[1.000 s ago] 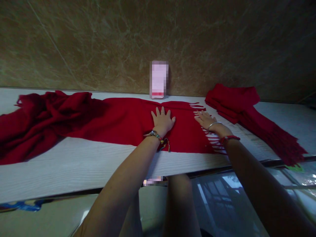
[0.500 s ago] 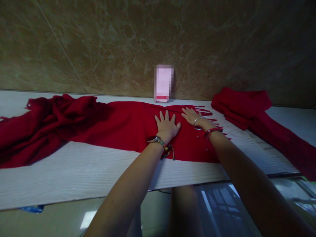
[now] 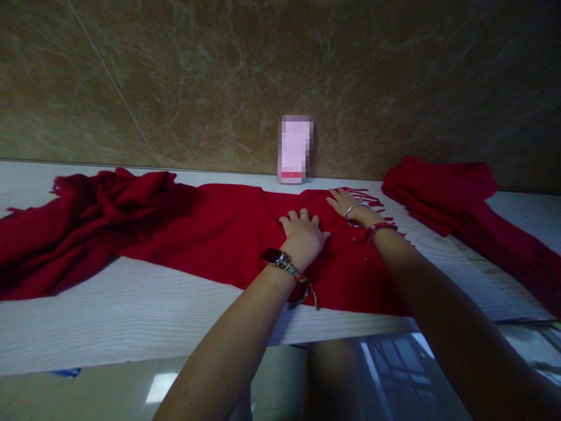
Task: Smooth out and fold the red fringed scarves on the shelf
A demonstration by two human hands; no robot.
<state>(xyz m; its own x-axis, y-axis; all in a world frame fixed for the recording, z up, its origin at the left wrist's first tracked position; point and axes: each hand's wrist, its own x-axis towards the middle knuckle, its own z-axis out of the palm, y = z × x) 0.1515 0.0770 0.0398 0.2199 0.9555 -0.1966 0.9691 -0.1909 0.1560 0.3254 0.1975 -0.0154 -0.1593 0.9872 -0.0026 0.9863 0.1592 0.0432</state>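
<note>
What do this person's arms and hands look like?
Both forearms are bare, without sleeves. The left hand has a ring, a dark-faced watch and a multicoloured beaded bracelet with dangling cords; the right hand has a silver bangle and red bracelet.

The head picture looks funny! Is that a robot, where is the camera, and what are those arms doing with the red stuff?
No robot here, just a person with two bare hands. The camera sits on the person's head and looks forward and down, so you see roughly what they see.

On the long white surface lies a red scarf, spread out in the middle and bunched up towards the left. The left hand rests on the middle of it, palm down. The right hand rests near its fringed end. Neither hand is gripping anything.

To the right lies another red scarf, partly folded. The pink thing at the back is blurred, so I can't tell what it is.
</note>
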